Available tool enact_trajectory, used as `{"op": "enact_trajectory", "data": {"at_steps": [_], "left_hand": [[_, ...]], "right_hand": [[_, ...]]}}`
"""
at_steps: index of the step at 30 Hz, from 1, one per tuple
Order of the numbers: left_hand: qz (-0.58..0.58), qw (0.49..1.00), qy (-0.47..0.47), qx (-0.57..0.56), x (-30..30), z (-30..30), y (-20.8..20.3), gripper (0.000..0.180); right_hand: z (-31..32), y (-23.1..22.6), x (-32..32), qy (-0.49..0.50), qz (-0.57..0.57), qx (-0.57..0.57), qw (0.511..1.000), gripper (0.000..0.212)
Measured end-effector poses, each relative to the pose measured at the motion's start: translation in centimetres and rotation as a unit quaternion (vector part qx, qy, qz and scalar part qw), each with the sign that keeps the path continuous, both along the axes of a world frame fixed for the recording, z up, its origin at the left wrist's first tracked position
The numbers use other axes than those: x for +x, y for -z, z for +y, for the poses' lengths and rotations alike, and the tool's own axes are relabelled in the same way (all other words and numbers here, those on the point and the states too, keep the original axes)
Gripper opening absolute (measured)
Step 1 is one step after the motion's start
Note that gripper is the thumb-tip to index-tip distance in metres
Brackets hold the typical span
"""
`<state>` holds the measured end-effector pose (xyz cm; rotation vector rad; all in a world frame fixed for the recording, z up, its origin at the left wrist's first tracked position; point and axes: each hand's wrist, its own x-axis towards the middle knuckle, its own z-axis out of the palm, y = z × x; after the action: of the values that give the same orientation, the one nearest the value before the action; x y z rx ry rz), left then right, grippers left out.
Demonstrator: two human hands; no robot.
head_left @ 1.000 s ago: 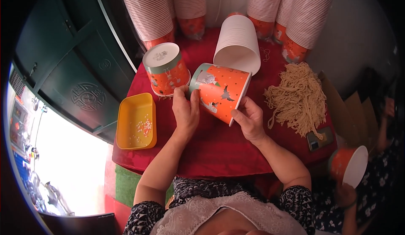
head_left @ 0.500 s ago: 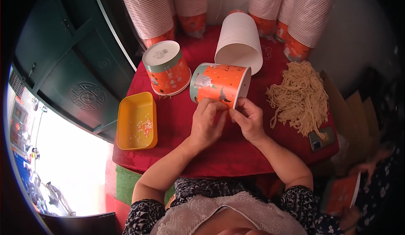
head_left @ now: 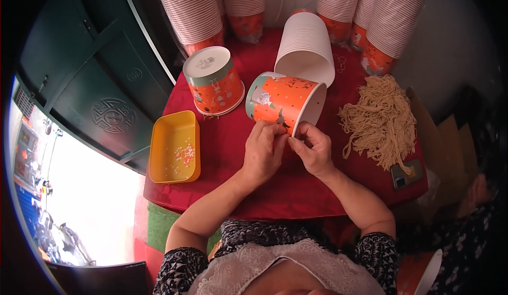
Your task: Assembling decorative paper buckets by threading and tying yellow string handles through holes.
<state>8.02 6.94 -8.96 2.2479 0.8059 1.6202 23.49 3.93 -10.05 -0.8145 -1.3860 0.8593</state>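
Observation:
An orange paper bucket (head_left: 283, 102) with a green band and printed figures lies on its side in front of me, its white rim and open mouth toward the right. My left hand (head_left: 262, 152) is closed at the near side of the wall, thumb and fingertips pinched close to the rim. The thumb and fingers of my right hand (head_left: 315, 148) grip the rim itself. Anything small between the fingertips is hidden. Just behind the bucket lies a nested stack of white paper buckets (head_left: 301, 43), mouth toward me.
A yellow tray (head_left: 196, 157) with small pink and white beads stands left on the red cloth (head_left: 222, 197). Behind it, an orange bucket (head_left: 216, 91) is upside down. A beige string pile (head_left: 378, 120) and a phone (head_left: 410, 173) lie right. Tall wrapped bucket stacks (head_left: 394, 17) line the back.
The bucket has turned a little about its axis and its mouth faces slightly more toward me. Both hands keep their hold. At lower right, another person's orange bucket has moved down.

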Motion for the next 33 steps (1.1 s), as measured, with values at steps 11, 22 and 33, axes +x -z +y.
{"op": "enact_trajectory", "data": {"at_steps": [11, 22, 33], "left_hand": [[0.031, 0.999, -0.006, 0.027, 0.1, -0.1, 0.2, 0.03], [0.045, 0.998, -0.014, 0.038, 0.0, 0.1, 0.1, 0.03], [0.004, 1.0, 0.003, 0.003, 0.0, 0.5, -0.5, 0.027]], "right_hand": [[0.0, -0.1, 0.3, 0.044, -0.08, 0.048, 0.995, 0.01], [-0.2, -0.6, 0.2, 0.041, -0.092, 0.066, 0.993, 0.011], [-0.1, -1.1, 0.2, 0.056, -0.114, 0.087, 0.988, 0.012]]}}
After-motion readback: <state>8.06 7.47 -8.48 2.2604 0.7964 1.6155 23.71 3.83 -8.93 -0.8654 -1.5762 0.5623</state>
